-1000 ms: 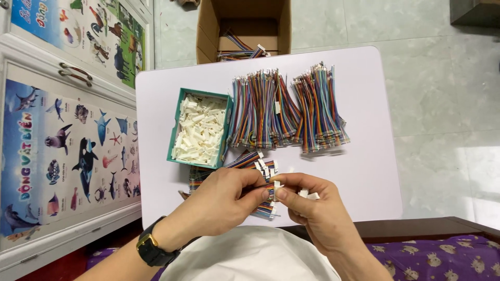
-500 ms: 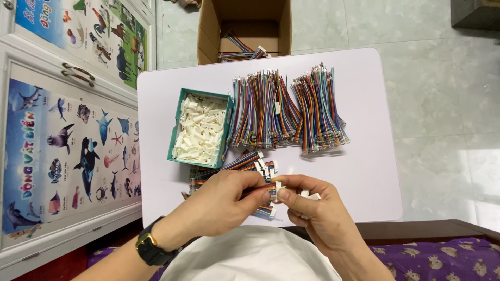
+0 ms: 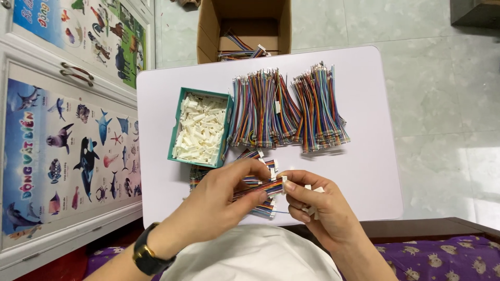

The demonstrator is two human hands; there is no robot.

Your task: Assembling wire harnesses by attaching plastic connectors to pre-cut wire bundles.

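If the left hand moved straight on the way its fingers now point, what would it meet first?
The left hand, pinching a flat rainbow-coloured ribbon cable, points toward the right hand. It would probably meet that hand's fingertips at the cable's white plastic connector, though depth is unclear.

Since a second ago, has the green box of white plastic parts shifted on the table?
No. The green box sits at the same spot beside the wire bundles, near the table's left edge.
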